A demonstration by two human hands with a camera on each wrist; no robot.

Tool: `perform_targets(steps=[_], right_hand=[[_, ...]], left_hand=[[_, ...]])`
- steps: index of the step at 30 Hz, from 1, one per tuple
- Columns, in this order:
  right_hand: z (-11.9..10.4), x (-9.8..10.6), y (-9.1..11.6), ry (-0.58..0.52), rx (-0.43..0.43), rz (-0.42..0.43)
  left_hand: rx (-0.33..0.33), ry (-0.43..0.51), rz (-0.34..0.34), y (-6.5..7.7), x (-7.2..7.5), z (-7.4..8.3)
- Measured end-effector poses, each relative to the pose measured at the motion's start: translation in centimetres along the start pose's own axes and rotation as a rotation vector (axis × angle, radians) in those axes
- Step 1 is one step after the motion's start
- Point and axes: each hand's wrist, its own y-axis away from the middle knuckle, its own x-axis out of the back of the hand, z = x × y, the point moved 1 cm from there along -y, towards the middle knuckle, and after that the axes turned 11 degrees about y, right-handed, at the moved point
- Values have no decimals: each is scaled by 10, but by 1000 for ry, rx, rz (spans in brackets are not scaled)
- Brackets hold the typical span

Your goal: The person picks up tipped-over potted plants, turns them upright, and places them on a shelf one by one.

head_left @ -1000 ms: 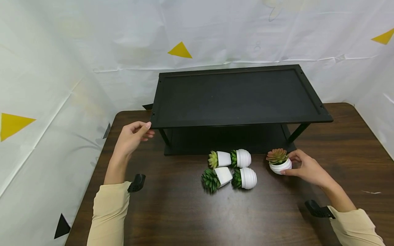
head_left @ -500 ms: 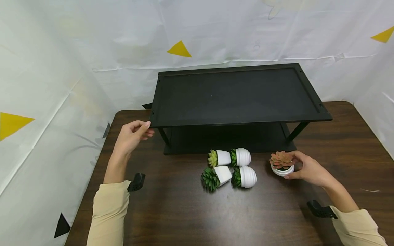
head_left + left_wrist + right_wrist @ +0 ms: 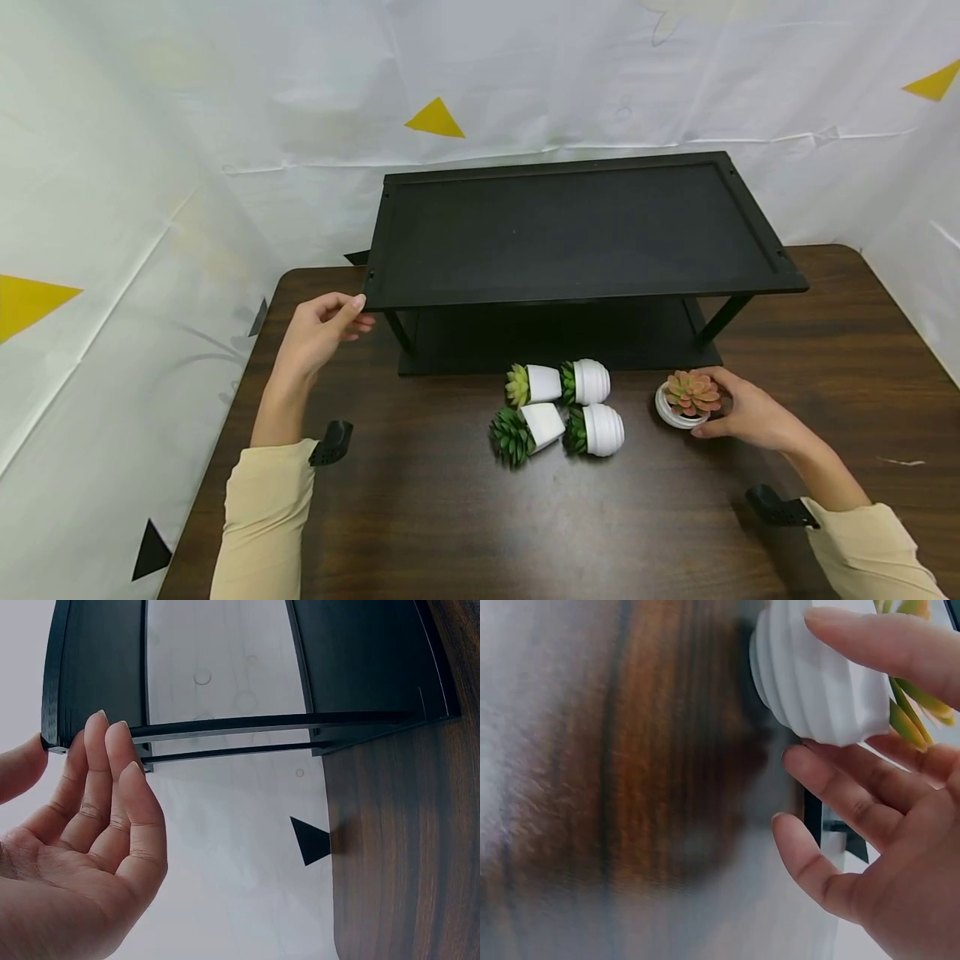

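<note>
My left hand [image 3: 318, 329] pinches the front left corner of a black two-tier shelf [image 3: 577, 233], thumb on top and fingers beneath; the left wrist view shows this grip from below the top board. At the right, my right hand [image 3: 750, 412] holds a small potted succulent [image 3: 692, 393] with reddish-orange leaves. In the right wrist view, its ribbed white pot [image 3: 821, 682] sits between thumb and fingers, base close to the wood; whether it touches I cannot tell. Several green potted succulents lie on their sides before the shelf, among them a dark green one [image 3: 512, 437].
The dark wooden table [image 3: 465, 517] bears everything. Slanted black struts [image 3: 724, 319] join the shelf's top board to its lower board [image 3: 540, 333]. White sheeting [image 3: 300, 100] with yellow and black triangles hangs behind and to the sides.
The reddish succulent has turned in my right hand from leaning left to upright, its leaves now facing up and tipped slightly right. My left hand has kept its grip on the shelf corner.
</note>
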Motion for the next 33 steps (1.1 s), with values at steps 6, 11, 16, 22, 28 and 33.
perform_targets(steps=[6,11,16,22,28,33], right_hand=[[7,4,-5,-115,82,-68],[8,4,-9,-102,105,-98],[6,4,-10,-62,100,-93],[2,3,-9,-4,75,-59],[0,-1,-9,71,70,14],[-3,0,-8,60,61,11]], left_hand=[[1,2,-1,0,0,0],[6,5,-4,-1,0,0],[2,7,-2,-1,0,0],[0,2,0,0,-1,0],[1,-2,3,0,0,0],[-11,-10,2,0,0,0]])
